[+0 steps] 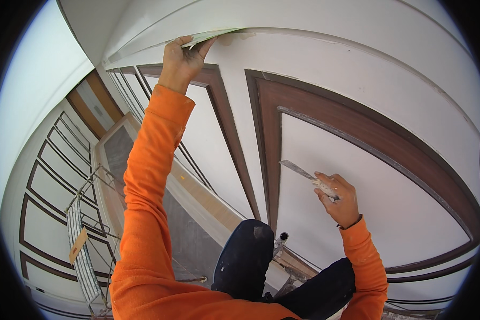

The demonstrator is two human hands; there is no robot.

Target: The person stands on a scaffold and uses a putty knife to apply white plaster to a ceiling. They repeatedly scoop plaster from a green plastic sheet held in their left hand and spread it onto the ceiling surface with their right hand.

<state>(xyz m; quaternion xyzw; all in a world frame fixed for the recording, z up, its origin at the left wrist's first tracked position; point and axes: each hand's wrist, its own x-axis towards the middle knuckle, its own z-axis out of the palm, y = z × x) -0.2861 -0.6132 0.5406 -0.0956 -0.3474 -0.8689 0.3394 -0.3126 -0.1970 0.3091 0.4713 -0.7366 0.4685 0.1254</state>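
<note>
Brown frame (269, 128) edges the white panel (357, 170); scaffold (86, 272) stands left. Left grip (183, 61) pinches a pale-green sheet (213, 35) at the moulding (325, 37); right grip (340, 200) encloses a scraper (299, 170).

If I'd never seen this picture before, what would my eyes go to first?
Probably the bright orange sleeves, reaching up from the lower edge. Next, the left hand near the top, pinching a pale green sheet by the wall. Then the right hand, right of centre, gripping a scraper before a white panel with a brown frame.
</note>
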